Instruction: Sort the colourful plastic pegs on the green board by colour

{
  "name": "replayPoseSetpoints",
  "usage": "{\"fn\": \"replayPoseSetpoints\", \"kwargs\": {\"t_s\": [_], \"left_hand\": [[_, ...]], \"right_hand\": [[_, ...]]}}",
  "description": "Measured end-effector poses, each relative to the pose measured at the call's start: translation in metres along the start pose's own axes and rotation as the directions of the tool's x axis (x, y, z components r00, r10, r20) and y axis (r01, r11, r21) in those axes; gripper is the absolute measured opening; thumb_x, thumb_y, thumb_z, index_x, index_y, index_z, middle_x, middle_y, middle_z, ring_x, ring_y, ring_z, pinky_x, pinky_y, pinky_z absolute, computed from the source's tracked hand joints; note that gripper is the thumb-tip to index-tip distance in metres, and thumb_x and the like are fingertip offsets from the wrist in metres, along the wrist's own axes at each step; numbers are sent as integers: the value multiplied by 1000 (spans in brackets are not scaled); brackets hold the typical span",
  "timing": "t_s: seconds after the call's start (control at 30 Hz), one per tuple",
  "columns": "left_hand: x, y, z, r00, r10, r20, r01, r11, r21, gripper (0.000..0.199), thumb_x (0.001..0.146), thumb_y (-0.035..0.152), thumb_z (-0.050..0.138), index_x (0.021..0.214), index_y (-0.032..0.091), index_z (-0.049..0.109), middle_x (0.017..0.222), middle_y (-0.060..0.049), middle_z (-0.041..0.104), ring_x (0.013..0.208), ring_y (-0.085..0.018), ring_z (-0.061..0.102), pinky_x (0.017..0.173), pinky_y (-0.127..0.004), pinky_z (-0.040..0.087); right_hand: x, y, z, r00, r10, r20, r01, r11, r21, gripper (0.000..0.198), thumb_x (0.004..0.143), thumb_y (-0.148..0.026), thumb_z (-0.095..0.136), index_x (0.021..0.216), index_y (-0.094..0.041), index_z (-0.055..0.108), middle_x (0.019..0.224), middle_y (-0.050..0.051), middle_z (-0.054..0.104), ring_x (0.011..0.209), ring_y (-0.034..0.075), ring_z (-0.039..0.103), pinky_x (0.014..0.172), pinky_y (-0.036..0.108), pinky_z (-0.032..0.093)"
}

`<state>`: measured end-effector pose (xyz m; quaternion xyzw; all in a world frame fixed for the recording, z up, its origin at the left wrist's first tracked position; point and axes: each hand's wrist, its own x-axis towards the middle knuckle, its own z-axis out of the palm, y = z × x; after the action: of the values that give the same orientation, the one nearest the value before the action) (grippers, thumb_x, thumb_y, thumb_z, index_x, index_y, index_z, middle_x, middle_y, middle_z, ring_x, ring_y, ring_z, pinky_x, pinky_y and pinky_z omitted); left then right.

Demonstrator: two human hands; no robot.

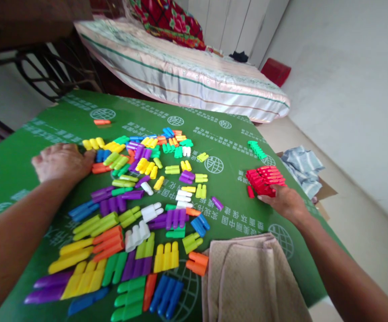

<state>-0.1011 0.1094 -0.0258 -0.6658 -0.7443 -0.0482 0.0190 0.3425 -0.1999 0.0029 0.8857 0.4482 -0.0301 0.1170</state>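
Observation:
A wide spread of bullet-shaped plastic building blocks (175,219) in yellow, green, purple, blue, orange and white covers the left and middle of the green table. Flat on the table at the spread's left edge lies my left hand (63,162), its thumb beside blue and orange blocks (102,168). At the right, my right hand (283,200) pinches a red block (268,191) at the near side of a cluster of red blocks (264,174). Its fingertips are partly hidden. One small red piece (250,192) sits just left of that cluster.
Green blocks (257,149) stand beyond the red cluster. A folded beige cloth (247,277) lies at the table's near edge. Past the green table (214,120) is a bed (187,80); a striped cloth (301,167) rests on a cardboard box to the right.

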Motion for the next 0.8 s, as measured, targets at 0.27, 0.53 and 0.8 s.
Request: {"fn": "replayPoseSetpoints", "kwargs": {"t_s": [0.27,0.53,0.8], "left_hand": [[0,1,-2,1000,5,17,-5,1000,10,73,82,54,27,123,-2,50,131,-28,47,122,-40,42,96,-53,37],[2,-2,1,1000,17,12,-17,1000,9,72,81,54,29,122,-2,51,131,-29,47,122,-41,41,96,-54,37],[2,0,0,1000,3,11,-3,1000,2,70,81,52,31,122,-1,52,131,-29,47,123,-41,41,96,-54,37]], "right_hand": [[-4,-1,0,997,22,-71,-18,999,50,44,78,-56,57,103,-20,64,81,9,71,76,24,67,59,28,42],[-9,7,4,996,-25,-87,35,992,125,42,76,-47,61,106,-18,61,86,9,71,76,23,66,61,28,42],[-10,12,4,995,-15,-101,32,985,167,36,78,-45,61,103,-18,65,86,10,71,81,25,66,63,29,44]]}}
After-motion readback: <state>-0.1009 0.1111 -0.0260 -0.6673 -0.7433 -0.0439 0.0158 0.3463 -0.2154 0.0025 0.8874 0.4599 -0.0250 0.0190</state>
